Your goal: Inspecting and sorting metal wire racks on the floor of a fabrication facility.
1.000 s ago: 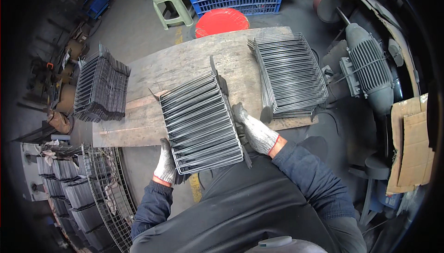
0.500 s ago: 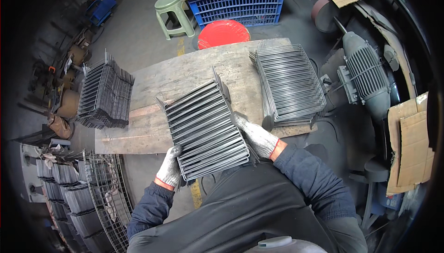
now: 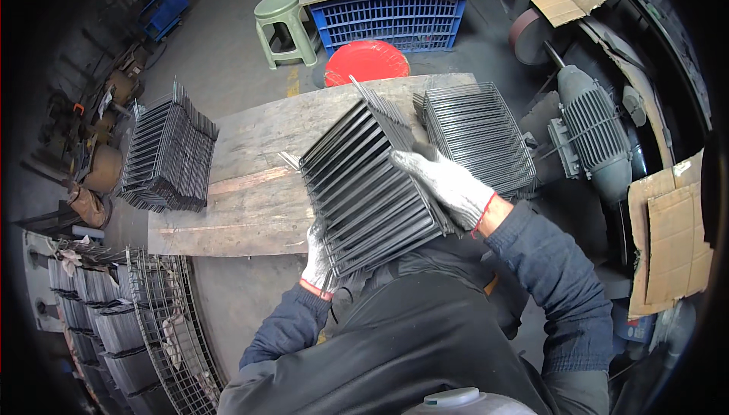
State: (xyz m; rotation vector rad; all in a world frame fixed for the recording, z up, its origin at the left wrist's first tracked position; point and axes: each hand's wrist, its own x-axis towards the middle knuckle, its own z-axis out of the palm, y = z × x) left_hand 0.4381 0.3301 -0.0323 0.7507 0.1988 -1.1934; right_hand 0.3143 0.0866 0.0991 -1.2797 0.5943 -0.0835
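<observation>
A thick stack of bent metal wire racks is held tilted between my two hands, over the near edge of the wooden board. My left hand, in a white knit glove, grips the stack's lower left side, its fingers partly hidden. On the stack's right side lies my gloved right hand, thumb over the rods, the other fingers out of sight beneath. Beyond that hand, a second stack of wire racks rests on the board's right end. Another stack stands on the far left.
The worn wooden board spans the middle. Behind it are a red round lid or basin, a green stool and a blue crate. A motor with a shaft and cardboard sheets stand right; a wire mesh basket is lower left.
The held stack has shifted right and tilted more, its right side rising. My right hand moved up and further over the stack; my left hand moved right with it.
</observation>
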